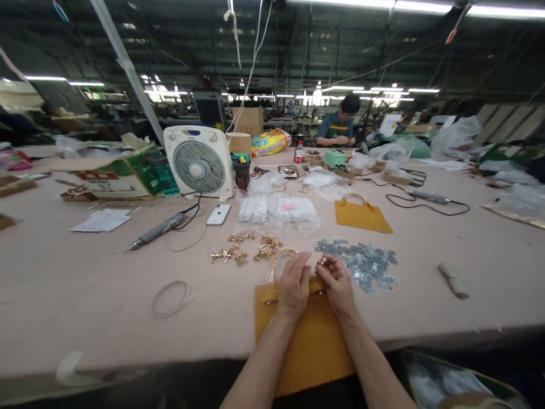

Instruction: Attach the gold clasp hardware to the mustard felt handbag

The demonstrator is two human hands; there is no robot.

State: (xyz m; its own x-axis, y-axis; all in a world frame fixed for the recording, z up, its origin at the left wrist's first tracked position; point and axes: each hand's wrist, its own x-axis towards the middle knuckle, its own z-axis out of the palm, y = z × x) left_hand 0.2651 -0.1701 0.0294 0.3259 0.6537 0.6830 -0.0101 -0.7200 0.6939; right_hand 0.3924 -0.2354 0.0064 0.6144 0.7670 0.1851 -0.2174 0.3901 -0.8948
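Note:
A mustard-yellow bag panel (317, 346) lies at the table's front edge, with a yellow strap piece (269, 296) and small gold metal parts along its upper part. Over this strap is my left hand (293, 287), its fingers stretched out and partly hiding the panel; I see nothing held in it. My right hand (339, 287) pinches a small gold metal fitting (322, 262) between thumb and fingers, just above the panel's top right. Beyond my left hand a yellow handle loop (284, 253) shows partly. Loose gold fittings (269, 245) lie to the left, and flat grey metal plates (370, 264) to the right.
A second yellow panel (361, 216) with a handle lies farther back. Electric screwdrivers (156, 232), a phone (218, 215), plastic packets (276, 210) and a fan (198, 162) stand or lie around. A cloth roll (453, 280) is at right. A co-worker (338, 125) sits across.

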